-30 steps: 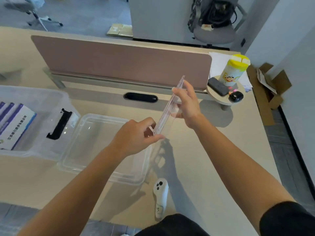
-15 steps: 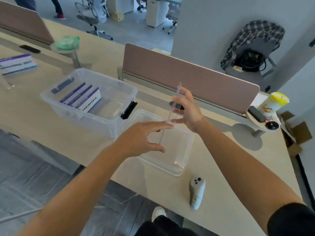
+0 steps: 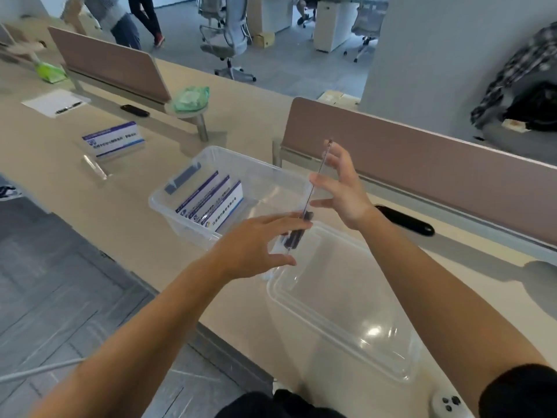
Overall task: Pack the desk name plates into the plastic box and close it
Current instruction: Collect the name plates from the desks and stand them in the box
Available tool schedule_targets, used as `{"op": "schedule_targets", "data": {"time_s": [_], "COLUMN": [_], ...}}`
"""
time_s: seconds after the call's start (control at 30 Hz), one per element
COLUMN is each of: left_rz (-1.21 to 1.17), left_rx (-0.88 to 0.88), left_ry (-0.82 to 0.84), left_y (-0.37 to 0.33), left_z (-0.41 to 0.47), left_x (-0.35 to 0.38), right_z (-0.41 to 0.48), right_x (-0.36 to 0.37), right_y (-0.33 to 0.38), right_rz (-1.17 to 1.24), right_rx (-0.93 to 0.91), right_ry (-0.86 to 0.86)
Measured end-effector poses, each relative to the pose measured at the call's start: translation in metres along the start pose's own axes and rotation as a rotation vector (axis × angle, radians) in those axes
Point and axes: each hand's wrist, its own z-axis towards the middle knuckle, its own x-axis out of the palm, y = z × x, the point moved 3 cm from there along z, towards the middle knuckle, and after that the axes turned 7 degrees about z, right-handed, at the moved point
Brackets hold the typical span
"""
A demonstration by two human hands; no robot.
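I hold a clear acrylic name plate (image 3: 321, 164) edge-on in the air, over the near right corner of the clear plastic box (image 3: 241, 155). My right hand (image 3: 342, 191) grips its upper half with spread fingers. My left hand (image 3: 256, 245) holds its lower end between index finger and thumb. Three printed name plates (image 3: 211, 203) stand in the box. The box's clear lid (image 3: 346, 312) lies upside down on the desk just right of it. Another name plate (image 3: 113, 143) stands on the desk at the far left.
Brown divider screens (image 3: 422, 158) run behind the box. A white controller (image 3: 447, 404) lies at the desk's near edge. A green bag (image 3: 190, 98) sits on a round stand, with a black phone (image 3: 134, 110) and paper (image 3: 55, 102) further left. People and chairs stand beyond.
The view has swung left, bringing the box to the middle. Both hands carried the clear plate left toward the box, and my left fingers spread from a tight pinch.
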Motion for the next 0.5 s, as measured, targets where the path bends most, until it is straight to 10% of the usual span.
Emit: {"op": "schedule_targets", "data": {"time_s": [0.5], "left_rz": [-0.192], "left_rx": [0.087], "left_ry": [-0.006], "left_y": [0.207], "left_z": [0.06], "left_x": [-0.039], "right_z": [0.124], "right_x": [0.076], "right_y": [-0.029], "right_rz": [-0.163], "right_rx": [0.037], "right_ry": [-0.119]}}
